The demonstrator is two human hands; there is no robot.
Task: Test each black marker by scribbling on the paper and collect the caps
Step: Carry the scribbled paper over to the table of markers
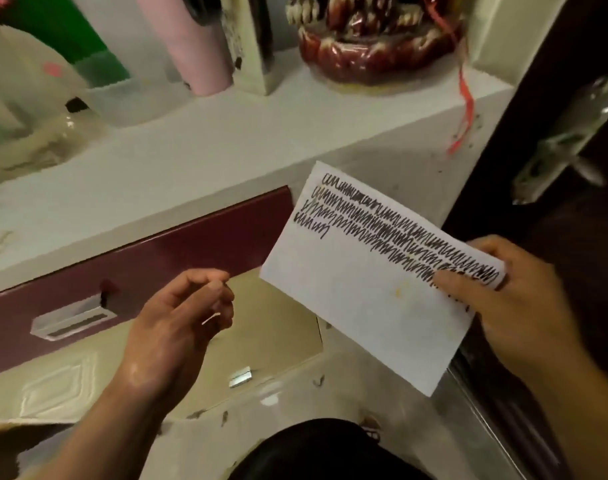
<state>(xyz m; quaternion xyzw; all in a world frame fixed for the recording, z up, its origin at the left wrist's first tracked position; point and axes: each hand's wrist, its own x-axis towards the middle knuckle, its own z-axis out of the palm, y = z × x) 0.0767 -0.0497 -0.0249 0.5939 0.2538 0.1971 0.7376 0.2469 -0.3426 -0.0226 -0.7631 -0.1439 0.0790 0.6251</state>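
Paper [361,299] is in the air before a white shelf [226,140] and a maroon drawer [178,258], near a metal door handle [565,140]. Your right hand [513,292] pinches its right edge. Black zigzag rows, not letters, fill its top strip. Your left hand [188,317] hovers curled; you cannot tell whether it holds anything.
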